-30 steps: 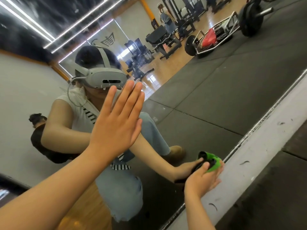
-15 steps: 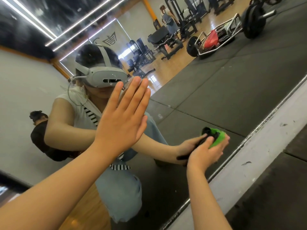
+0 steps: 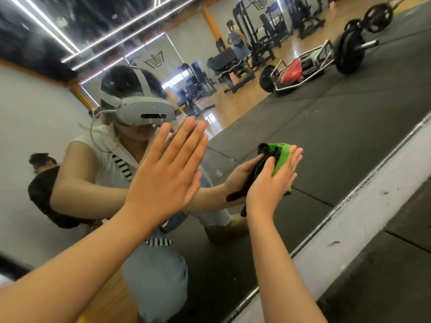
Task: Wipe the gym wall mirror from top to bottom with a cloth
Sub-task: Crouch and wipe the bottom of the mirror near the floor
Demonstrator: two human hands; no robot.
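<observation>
Our right hand (image 3: 272,183), fingers (image 3: 292,159) straight, pressed the green cloth (image 3: 283,153) to the mirror (image 3: 326,136) near its bottom edge; our open left hand (image 3: 168,173) lay flat farther up.

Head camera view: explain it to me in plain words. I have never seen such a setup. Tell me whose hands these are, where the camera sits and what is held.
There is no machine here. A person wears a camera on the head, looking forward and down, so both arms reaching in from below are that person's own. They face a wall mirror. The figure with the grey headset is their own reflection, and the gym gear behind, such as the barbell, is reflected too. The left hand is flat at the glass, fingers straight, and holds nothing. The right hand presses a green and black cloth onto the mirror low down, near the grey ledge along its bottom edge.
</observation>
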